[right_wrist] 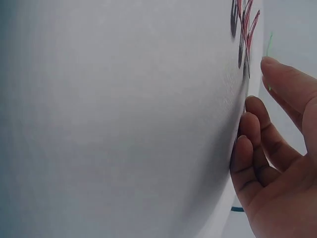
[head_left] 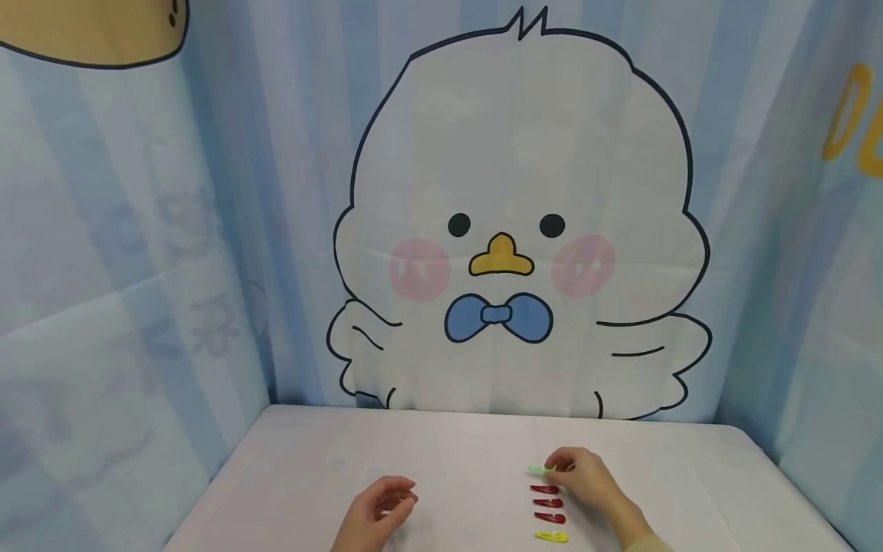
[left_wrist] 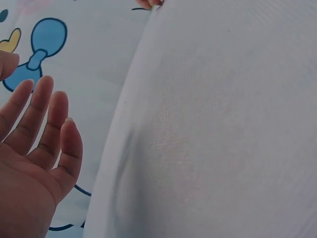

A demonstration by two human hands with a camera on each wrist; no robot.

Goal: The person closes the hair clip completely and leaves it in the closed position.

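My right hand (head_left: 586, 477) pinches a light green hair clip (head_left: 538, 470) at the far end of a column of snap hair clips. In the right wrist view the green clip (right_wrist: 270, 45) shows thin beside the thumb and index finger. Below it in the head view lie three dark red clips (head_left: 548, 504) and a yellow clip (head_left: 552, 537), all roughly sideways. My left hand (head_left: 378, 512) hovers at the left with loosely bent fingers and holds nothing; the left wrist view shows that hand (left_wrist: 37, 144) with its palm bare.
A white-covered table (head_left: 455, 445) carries the clips. Behind it hangs a blue-striped cloth backdrop (head_left: 510, 153) with a cartoon bird, and cloth walls (head_left: 110, 307) stand at both sides. Another item just shows at the bottom edge below the yellow clip.
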